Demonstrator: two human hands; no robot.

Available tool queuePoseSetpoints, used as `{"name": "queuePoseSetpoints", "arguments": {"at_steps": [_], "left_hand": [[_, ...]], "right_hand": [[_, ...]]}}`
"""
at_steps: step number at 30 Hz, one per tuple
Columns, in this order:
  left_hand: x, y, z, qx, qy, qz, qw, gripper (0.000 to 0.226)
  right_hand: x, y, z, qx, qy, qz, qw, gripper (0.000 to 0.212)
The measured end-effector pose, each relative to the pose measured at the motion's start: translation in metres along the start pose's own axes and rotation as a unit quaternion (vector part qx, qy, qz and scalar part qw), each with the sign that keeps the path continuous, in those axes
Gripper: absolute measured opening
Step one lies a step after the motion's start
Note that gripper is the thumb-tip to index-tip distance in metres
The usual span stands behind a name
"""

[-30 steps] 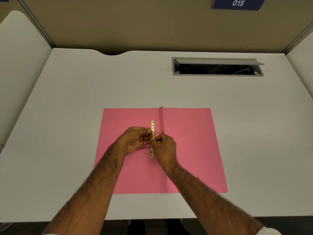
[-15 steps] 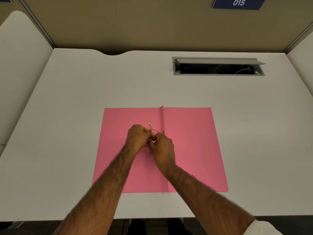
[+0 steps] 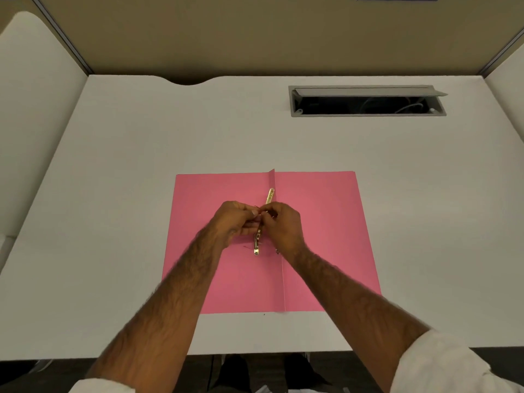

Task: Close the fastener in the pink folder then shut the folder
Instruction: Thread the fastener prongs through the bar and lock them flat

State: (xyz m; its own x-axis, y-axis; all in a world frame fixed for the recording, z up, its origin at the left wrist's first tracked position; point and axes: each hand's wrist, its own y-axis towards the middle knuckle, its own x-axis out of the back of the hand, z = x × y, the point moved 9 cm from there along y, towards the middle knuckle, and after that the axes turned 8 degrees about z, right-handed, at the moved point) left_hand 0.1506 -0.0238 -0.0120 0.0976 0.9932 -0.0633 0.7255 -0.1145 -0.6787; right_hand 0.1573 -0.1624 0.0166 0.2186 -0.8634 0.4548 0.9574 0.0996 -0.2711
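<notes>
The pink folder (image 3: 320, 222) lies open and flat on the white desk, its centre fold running away from me. A gold metal fastener bar (image 3: 270, 196) sits just left of the fold, tilted slightly, its far end and near end showing past my fingers. My left hand (image 3: 232, 222) and my right hand (image 3: 283, 225) meet over the bar's middle, and the fingertips of both pinch it there. The bar's centre is hidden by the fingers.
The white desk (image 3: 141, 165) has a grey cable tray (image 3: 367, 101) with its lid raised at the back right. Partition walls stand at the back and on both sides. The desk's front edge is close to my body.
The fastener bar has tilted, its far end now leaning right over the fold. Both hands stayed pinched together at its middle, shifted a little toward the fold.
</notes>
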Motion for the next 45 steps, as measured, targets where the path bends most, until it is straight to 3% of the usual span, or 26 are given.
{"name": "queuePoseSetpoints", "arguments": {"at_steps": [11, 15, 19, 24, 27, 33, 38, 41, 45], "left_hand": [[-0.007, 0.004, 0.002, 0.003, 0.025, 0.001, 1.000, 0.016], [-0.007, 0.002, 0.003, 0.005, 0.009, 0.002, 1.000, 0.012], [-0.005, -0.002, 0.005, -0.006, -0.017, 0.007, 1.000, 0.013], [0.004, -0.010, -0.006, -0.063, 0.024, -0.050, 0.996, 0.012], [0.005, -0.013, -0.009, -0.069, 0.006, -0.047, 0.996, 0.021], [0.012, -0.012, -0.005, -0.046, -0.033, -0.026, 0.998, 0.020], [0.015, -0.012, 0.006, -0.019, -0.053, -0.002, 0.998, 0.019], [0.014, -0.009, 0.019, 0.011, -0.074, 0.019, 0.997, 0.018], [0.007, -0.008, 0.025, 0.028, -0.091, 0.048, 0.994, 0.017]], "right_hand": [[0.000, 0.000, -0.011, -0.037, 0.051, -0.013, 0.998, 0.021], [0.011, -0.006, -0.017, -0.070, 0.122, -0.070, 0.988, 0.028], [0.003, -0.003, -0.023, -0.111, 0.189, -0.037, 0.975, 0.036], [-0.004, -0.005, -0.014, -0.072, 0.167, -0.019, 0.983, 0.031], [-0.009, -0.006, -0.005, -0.036, 0.141, -0.009, 0.989, 0.022], [-0.015, -0.010, 0.006, 0.026, 0.114, 0.037, 0.992, 0.028], [0.002, 0.000, -0.007, -0.010, 0.007, -0.035, 0.999, 0.030], [0.003, 0.009, -0.009, -0.015, -0.068, 0.000, 0.998, 0.026], [0.005, 0.013, -0.011, -0.016, -0.087, 0.023, 0.996, 0.017]]}}
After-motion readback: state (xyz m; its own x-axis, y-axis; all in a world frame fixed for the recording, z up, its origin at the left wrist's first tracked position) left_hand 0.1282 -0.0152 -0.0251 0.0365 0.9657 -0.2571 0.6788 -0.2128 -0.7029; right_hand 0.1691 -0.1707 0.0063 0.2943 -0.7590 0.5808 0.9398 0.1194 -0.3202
